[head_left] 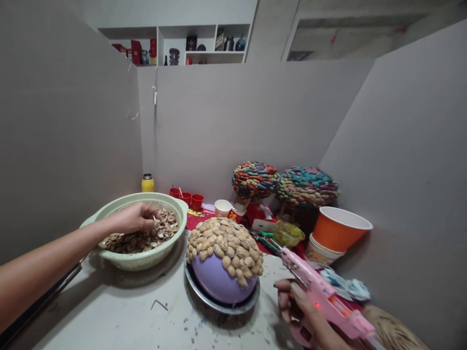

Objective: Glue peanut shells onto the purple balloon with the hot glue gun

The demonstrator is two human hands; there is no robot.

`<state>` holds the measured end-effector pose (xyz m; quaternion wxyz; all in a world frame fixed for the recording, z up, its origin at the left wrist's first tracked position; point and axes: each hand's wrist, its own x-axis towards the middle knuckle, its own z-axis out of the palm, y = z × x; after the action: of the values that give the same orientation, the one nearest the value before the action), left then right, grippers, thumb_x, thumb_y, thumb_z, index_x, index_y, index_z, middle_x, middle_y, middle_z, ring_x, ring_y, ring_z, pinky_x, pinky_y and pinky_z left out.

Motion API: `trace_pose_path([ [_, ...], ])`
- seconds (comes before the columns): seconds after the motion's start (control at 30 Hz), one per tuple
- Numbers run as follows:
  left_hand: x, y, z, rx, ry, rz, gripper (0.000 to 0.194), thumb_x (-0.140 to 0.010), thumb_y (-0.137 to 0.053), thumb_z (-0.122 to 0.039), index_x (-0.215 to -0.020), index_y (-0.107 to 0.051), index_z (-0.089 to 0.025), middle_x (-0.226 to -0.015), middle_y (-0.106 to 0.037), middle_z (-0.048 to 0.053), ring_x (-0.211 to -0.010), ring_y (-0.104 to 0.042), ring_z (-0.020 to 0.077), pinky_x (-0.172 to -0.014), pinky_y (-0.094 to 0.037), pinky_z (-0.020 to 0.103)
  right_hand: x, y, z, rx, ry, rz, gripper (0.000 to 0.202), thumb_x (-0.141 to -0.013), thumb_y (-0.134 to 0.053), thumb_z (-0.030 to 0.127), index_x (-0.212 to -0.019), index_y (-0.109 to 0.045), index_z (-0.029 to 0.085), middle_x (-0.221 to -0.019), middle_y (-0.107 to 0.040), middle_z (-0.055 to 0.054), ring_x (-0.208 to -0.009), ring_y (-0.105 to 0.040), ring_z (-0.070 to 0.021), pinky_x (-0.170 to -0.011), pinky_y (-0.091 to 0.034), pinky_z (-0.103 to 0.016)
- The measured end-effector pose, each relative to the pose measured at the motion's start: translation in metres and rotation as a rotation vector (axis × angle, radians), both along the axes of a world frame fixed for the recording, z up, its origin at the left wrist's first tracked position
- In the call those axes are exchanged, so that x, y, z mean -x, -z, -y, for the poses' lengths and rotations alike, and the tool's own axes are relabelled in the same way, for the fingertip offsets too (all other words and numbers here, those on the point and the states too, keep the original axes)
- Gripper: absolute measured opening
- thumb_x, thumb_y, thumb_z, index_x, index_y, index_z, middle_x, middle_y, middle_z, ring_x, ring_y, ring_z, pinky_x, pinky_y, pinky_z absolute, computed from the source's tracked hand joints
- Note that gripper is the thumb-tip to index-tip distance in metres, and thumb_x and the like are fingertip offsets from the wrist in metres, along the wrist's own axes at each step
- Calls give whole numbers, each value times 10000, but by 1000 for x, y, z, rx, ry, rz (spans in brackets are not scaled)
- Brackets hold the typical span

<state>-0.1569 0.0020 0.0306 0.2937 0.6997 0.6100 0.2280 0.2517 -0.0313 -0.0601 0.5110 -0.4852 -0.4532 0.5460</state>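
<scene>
My left hand (140, 217) reaches into a pale green basket (151, 258) of peanut shells (166, 228); its fingers are bent together over the shells, and what they pinch is too small to name. My right hand (306, 311) is wrapped round a pink glue gun (321, 287), with a small red light lit on its side. The gun's nozzle points up and left. Between my hands, a purple balloon (219, 279) rests in a metal bowl (215, 306), its upper part covered with peanut shells (229, 240) and its lower front bare.
Behind stand a yellow bottle (148, 183), red cups (197, 201) and a white paper cup (222, 208). Two colourful domes (308, 185), an orange bucket (337, 228) and a yellow-green bowl (288, 233) are at the back right. Grey partitions (219, 121) surround the table (120, 316).
</scene>
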Motion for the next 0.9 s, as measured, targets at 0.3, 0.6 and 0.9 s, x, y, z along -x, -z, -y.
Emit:
trace_pose_path([
  [0.3,4,-10,15,-10,-62,185,398,-651,-671,-279,-1032,-609,-184,-670,-562,-44,-622,-534,130,-632,-436,258,1,2,0,-7,-11,-3,494,-668,-740,669,-837,-664,211,-692,-617,-7,-613,-515,-122,-473,-407,-154],
  [0.6,10,-23,28,7,-116,233,418,-655,-720,-390,-1005,-650,-173,-658,-607,-30,-597,-549,135,-603,-430,261,1,3,-1,-89,-37,5,495,-681,-726,653,-839,-684,185,-641,-594,-15,-557,-484,-128,-421,-364,-174],
  [0.9,30,-11,26,-39,-212,243,304,-616,-743,-337,-843,-679,-145,-633,-621,-27,-599,-532,125,-637,-436,259,3,-1,-1,-73,-25,29,552,-593,-749,686,-834,-679,195,-657,-618,-17,-600,-520,-145,-493,-450,-183],
])
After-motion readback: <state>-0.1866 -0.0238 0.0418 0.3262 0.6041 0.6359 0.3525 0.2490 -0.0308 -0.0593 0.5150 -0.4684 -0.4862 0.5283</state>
